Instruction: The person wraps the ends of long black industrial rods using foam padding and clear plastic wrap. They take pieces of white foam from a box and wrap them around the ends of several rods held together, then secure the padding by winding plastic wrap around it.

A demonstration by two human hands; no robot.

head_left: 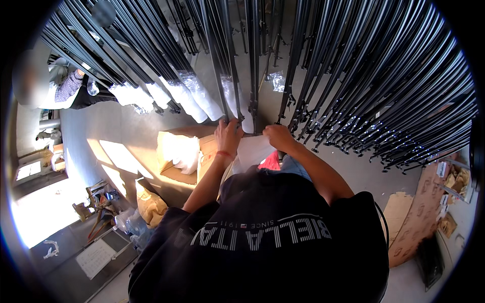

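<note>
A white plastic bag [251, 151] spreads between my two hands, below the hanging black metal tubes [253, 76]. My right hand [280, 137] is closed in a fist at the bag's right upper edge. On the other side, my left hand [229, 139], with a red cord at the wrist, has its fingers bent at the lower end of a black tube. What lies inside those fingers is hidden. Just right of the left hand, a white plastic sleeve [246, 121] covers another tube's end. Further left, several tube ends wear similar white sleeves [187, 101].
Dense rows of bare black tubes [364, 86] hang to the right. An open cardboard box [177, 174] with white plastic inside stands at left, near a brown paper bag [150, 204]. Another person's checked sleeve [69, 87] shows at far left. Cardboard [422, 217] stands at right.
</note>
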